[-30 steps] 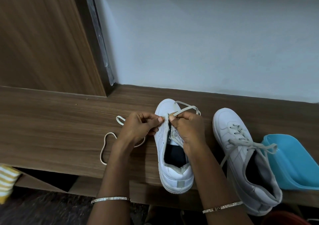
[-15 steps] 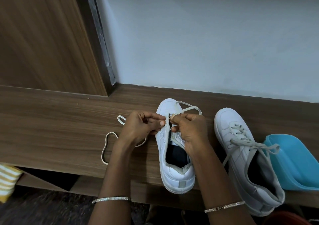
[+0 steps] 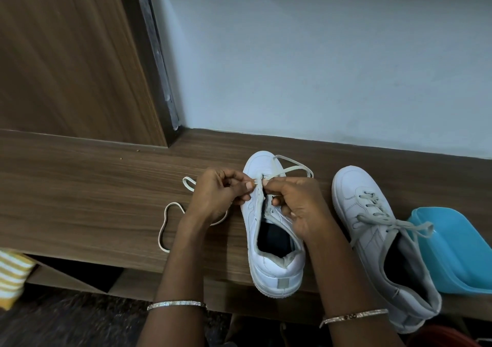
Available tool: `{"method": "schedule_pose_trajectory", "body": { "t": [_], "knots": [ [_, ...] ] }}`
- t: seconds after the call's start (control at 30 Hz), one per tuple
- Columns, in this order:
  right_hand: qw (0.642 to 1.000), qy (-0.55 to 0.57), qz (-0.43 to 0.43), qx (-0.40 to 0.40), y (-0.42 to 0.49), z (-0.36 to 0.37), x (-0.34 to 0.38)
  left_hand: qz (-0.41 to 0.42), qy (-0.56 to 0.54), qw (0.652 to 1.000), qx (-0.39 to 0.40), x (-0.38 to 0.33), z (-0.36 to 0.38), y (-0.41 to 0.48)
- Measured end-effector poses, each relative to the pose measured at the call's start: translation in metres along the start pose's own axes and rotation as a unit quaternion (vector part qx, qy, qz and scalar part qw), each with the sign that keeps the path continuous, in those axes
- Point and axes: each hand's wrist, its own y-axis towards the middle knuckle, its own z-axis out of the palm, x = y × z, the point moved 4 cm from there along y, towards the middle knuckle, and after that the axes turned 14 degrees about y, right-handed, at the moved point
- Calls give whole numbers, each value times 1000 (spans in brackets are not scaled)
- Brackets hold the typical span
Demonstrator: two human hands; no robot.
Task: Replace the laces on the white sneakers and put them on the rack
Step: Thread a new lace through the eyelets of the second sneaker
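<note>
A white sneaker (image 3: 271,264) stands on the wooden shelf top (image 3: 80,200), toe pointing away from me. My left hand (image 3: 215,195) pinches the sneaker's left eyelet edge near the toe. My right hand (image 3: 298,208) pinches the off-white lace (image 3: 290,167) at the same eyelet. One end of the lace loops past the toe; the other trails left on the wood in loose curves (image 3: 166,221). A second white sneaker (image 3: 372,229), laced and tied with a grey lace, lies to the right, its heel over the shelf edge.
A blue plastic tub (image 3: 458,250) sits at the far right against the second sneaker. A pale wall rises behind the shelf and a wooden panel (image 3: 66,53) stands at the left. A yellow-striped cloth (image 3: 10,274) shows at the lower left.
Both hands have shifted slightly toward the toe and drawn closer together at the eyelet. The lace loop past the toe has moved a little.
</note>
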Motion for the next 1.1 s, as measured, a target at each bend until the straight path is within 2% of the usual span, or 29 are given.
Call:
{"method": "schedule_pose_trajectory", "body": {
  "t": [0.1, 0.2, 0.27, 0.37, 0.43, 0.47, 0.5, 0.57, 0.6, 0.67, 0.73, 0.8, 0.87, 0.93, 1.03, 1.1],
  "knots": [
    [1000, 2, 8, 12, 2, -2, 1, -5, -23, 1000, 14, 0, -4, -1],
    [1000, 3, 15, 25, 1, -3, 3, -12, -121, 992, -38, -5, -16, -5],
    [999, -3, 15, 29, 0, -3, 3, -17, -238, 968, -76, -5, -28, -5],
    [1000, -7, 3, 25, -1, -3, 3, -40, -412, 906, -87, -1, -39, -5],
    [1000, 2, 2, 25, -1, -4, 4, -66, -452, 883, -111, 1, -40, -5],
    [1000, 6, 3, 26, -1, -5, 4, -73, -437, 888, -125, 2, -40, -5],
    [1000, 6, 2, 26, 0, -6, 4, -73, -390, 908, -137, 2, -40, -5],
    [1000, 2, 0, 24, 4, -9, 4, -39, -186, 969, -155, 1, -41, -6],
    [1000, 2, 0, 21, 6, -10, 4, -4, -65, 986, -152, -2, -40, -7],
    [1000, 5, -4, 11, 8, -15, 5, 59, 75, 991, -96, -6, -29, -6],
    [1000, 6, -11, -5, 10, -20, 7, 71, 130, 988, -30, -4, -17, -4],
    [1000, -1, -19, -17, 11, -26, 8, 80, 197, 977, -9, -4, -11, -1],
    [999, -11, -27, -24, 13, -30, 8, 91, 204, 975, -11, -4, -10, -1],
    [998, -22, -40, -34, 15, -34, 9, 79, 138, 987, -10, -6, -11, -2],
    [996, -41, -60, -48, 15, -40, 11, 53, -35, 998, -12, -11, -11, -3],
    [995, -53, -67, -46, 14, -41, 12, 38, -179, 983, -25, -16, -14, -3]
  ]
}}
